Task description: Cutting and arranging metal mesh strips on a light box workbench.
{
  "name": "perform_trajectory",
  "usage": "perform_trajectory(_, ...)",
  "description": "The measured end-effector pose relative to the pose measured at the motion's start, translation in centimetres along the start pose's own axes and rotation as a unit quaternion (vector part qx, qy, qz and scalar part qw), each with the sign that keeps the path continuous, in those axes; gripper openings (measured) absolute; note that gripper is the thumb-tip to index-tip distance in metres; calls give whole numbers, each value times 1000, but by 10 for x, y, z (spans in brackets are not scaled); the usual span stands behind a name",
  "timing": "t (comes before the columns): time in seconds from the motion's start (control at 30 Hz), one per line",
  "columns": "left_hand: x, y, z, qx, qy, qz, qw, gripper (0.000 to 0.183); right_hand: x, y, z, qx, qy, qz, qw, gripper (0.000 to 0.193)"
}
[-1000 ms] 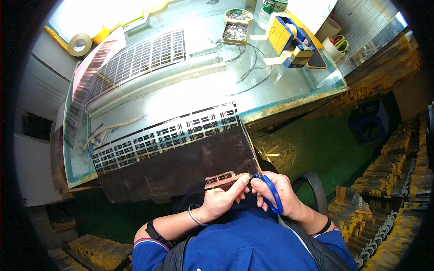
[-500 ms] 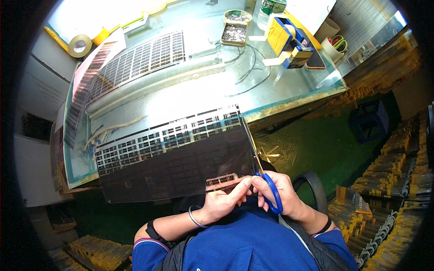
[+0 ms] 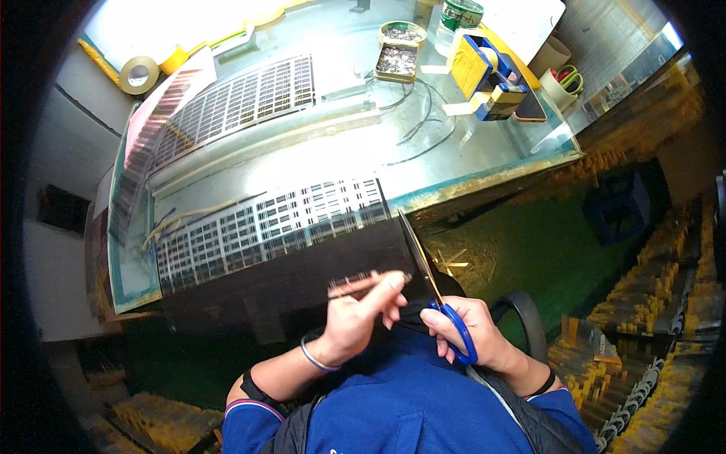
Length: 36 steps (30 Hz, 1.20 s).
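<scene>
A printed film sheet (image 3: 266, 281) with a dark grid pattern lies partly over the near edge of the glass-topped table, its grid bright where the lit glass is behind it. My left hand (image 3: 357, 321) is closed on its near edge, thumb on top; motion blurs that corner. To the right, my right hand (image 3: 478, 333) is closed round the blue handles of long scissors (image 3: 423, 259). Their blades point away from me, nearly together, just right of the sheet's right edge and apart from it.
The lit glass table (image 3: 491, 168) holds another gridded film (image 3: 261, 94), a tape roll (image 3: 139, 75), an open tin (image 3: 395, 62) of small bits and a blue-yellow tape dispenser (image 3: 484, 72). A cup (image 3: 560, 89) with scissors stands at right. A black chair arm (image 3: 522, 310) is by my right elbow.
My left hand has moved left and slightly away from me, shifting the film sheet left. A gap has opened between my hands, and the scissors have come away from the sheet's right edge.
</scene>
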<state>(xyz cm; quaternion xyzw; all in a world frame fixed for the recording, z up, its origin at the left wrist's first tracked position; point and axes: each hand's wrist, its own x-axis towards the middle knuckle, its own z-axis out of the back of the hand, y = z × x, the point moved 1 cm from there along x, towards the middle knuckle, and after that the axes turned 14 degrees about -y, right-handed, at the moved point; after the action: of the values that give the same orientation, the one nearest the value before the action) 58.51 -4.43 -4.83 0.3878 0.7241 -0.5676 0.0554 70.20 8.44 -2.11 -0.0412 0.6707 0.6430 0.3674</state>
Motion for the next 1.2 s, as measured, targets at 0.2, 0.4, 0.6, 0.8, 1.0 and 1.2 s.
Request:
perform_trajectory(0.2, 9, -9, 10, -39, -30, 9, 999, 24, 9, -18, 17, -41, 64, -20, 997, 34)
perform_trajectory(0.4, 13, -23, 9, -111, -109, 25, 987, 12, 12, -26, 25, -49, 154, -28, 986, 32)
perform_trajectory(0.6, 12, -26, 4, -70, -108, 5, 992, 11, 14, -24, 27, -18, 174, -10, 985, 29)
perform_trajectory(0.8, 10, -28, 0, -61, -104, 8, 993, 12, 18, -16, 30, 58, 232, -48, 970, 28)
perform_trajectory(1.0, 9, -30, -5, -46, -86, 6, 995, 13, 15, -16, 24, 117, 225, -90, 963, 29)
perform_trajectory(1.2, 10, -29, -6, -49, -84, 11, 995, 12, 3, -7, 9, 8, 91, -60, 994, 30)
